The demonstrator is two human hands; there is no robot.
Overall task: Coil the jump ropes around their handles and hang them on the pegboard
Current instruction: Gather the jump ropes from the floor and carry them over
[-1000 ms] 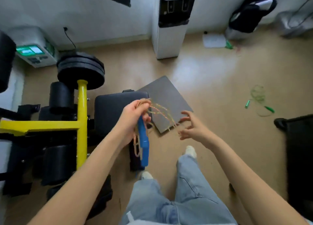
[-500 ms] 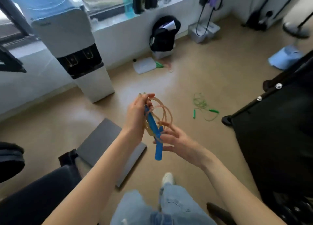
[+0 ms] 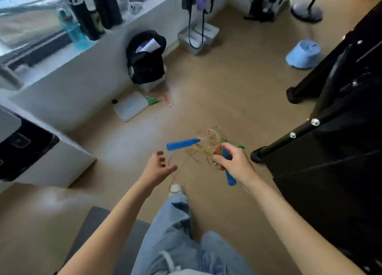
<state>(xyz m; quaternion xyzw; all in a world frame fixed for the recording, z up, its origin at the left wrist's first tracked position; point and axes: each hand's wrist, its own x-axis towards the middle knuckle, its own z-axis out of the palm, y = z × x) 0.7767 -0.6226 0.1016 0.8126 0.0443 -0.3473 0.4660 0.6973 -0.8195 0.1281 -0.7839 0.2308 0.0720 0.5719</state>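
**Rope in R hand, L hand free**

R hand (image 3: 234,164): fingers (image 3: 219,157) curled round one blue handle (image 3: 228,169) of the jump rope; handle's lower end sticks out below the palm. Orange-tan cord (image 3: 204,148) bunched in blurred loops just above and left of the fingers. Second blue handle (image 3: 183,144) lies roughly level in the air, left of the cord bunch, w/ no hand touching it.

L hand (image 3: 158,168): fingers (image 3: 160,153) loosely spread, palm turned toward the R hand, holding nothing. Sits below and slightly left of the free handle, apart from it.

Green jump rope (image 3: 240,147): on the floor (image 3: 227,84) behind the R hand, mostly hidden by hand and cord; green bits visible at the knuckles. Blur prevents telling its layout.

Surroundings:
- Jeans-clad legs (image 3: 179,243) and a white shoe (image 3: 175,189) below the hands.
- Black equipment frame (image 3: 330,150) at right, w/ chrome bolts.
- Black backpack (image 3: 145,57) against the wall under the window sill (image 3: 132,18); bottles (image 3: 93,14) on the sill.
- White container (image 3: 129,107) on the floor near the backpack, green item beside it.
- Light blue cap (image 3: 303,54) on the floor, upper right.
- Water dispenser (image 3: 31,142) at left.
- Grey mat (image 3: 99,229) at bottom left.
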